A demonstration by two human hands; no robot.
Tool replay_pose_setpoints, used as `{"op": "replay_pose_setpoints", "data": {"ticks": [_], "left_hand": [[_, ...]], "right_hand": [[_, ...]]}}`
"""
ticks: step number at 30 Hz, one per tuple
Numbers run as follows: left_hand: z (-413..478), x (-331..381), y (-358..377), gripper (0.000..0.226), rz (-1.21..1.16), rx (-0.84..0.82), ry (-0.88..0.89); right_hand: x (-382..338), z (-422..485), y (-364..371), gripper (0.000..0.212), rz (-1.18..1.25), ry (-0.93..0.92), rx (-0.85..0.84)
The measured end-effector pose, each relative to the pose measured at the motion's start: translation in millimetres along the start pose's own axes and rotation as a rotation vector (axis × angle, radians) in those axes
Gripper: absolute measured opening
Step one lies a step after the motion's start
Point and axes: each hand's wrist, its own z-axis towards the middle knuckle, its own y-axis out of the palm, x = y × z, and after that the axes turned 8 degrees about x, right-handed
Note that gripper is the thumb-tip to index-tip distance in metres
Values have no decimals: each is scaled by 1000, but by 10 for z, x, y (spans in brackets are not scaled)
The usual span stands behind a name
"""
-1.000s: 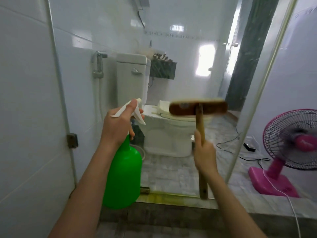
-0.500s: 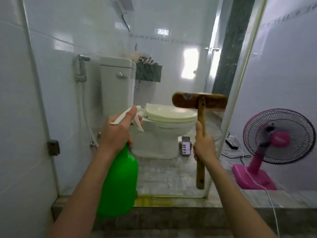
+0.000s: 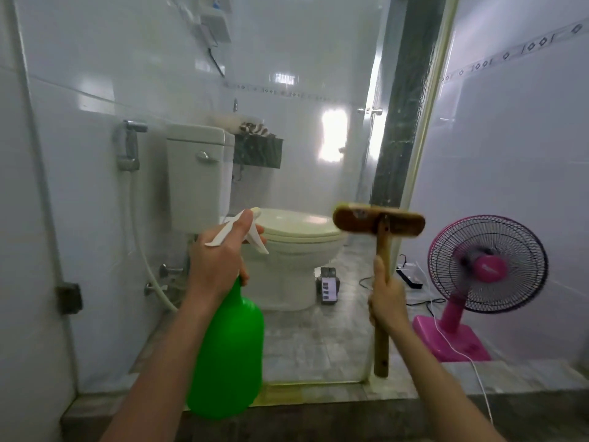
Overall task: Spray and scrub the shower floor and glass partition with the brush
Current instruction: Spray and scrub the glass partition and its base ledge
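Observation:
My left hand (image 3: 216, 266) grips the white trigger head of a green spray bottle (image 3: 228, 355), nozzle aimed at the glass partition (image 3: 302, 138) straight ahead. My right hand (image 3: 387, 301) holds the wooden handle of a scrub brush (image 3: 379, 223), upright, its brown head level with the toilet seat and close to the glass near its right edge. The glass looks hazy. A raised stone kerb (image 3: 318, 406) runs along its foot.
Behind the glass stand a white toilet (image 3: 287, 247), a bidet hose (image 3: 130, 154) and a phone (image 3: 329, 290) on the grey tiled floor. A pink fan (image 3: 484, 275) with cables stands at the right. White tiled wall and a door hinge (image 3: 68, 298) lie at the left.
The view has tilted up and shifted left. The brush and bottle stay raised before the glass, with the brush head a little more to the right.

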Motion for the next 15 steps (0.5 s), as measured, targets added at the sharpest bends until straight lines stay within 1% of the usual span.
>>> {"op": "replay_pose_setpoints", "data": {"ticks": [2,4,5,7,9,10,12,15], "left_hand": [[-6,17,47,39,-13,-4,7],[-15,51,78,39,-36,-2,6],[-16,67,85,39,-46,-2,7],[-12,81,90,41,-52,-1,8],[0,76,85,40,-51,3,13],[10,70,79,39,-47,8,14],[22,55,65,38,-33,10,17],[40,27,61,35,-22,5,20]], "right_hand": [[-481,334,-87,53,41,-41,17],[-619,463,-128,53,99,-73,24],[-537,444,-131,53,94,-90,29],[-110,267,-109,56,31,-106,36],[285,10,-90,58,-16,-55,-11],[342,-56,-83,57,-24,-44,-40],[104,36,-99,55,-50,-74,-52],[-723,478,-208,52,-20,-158,-30]]}}
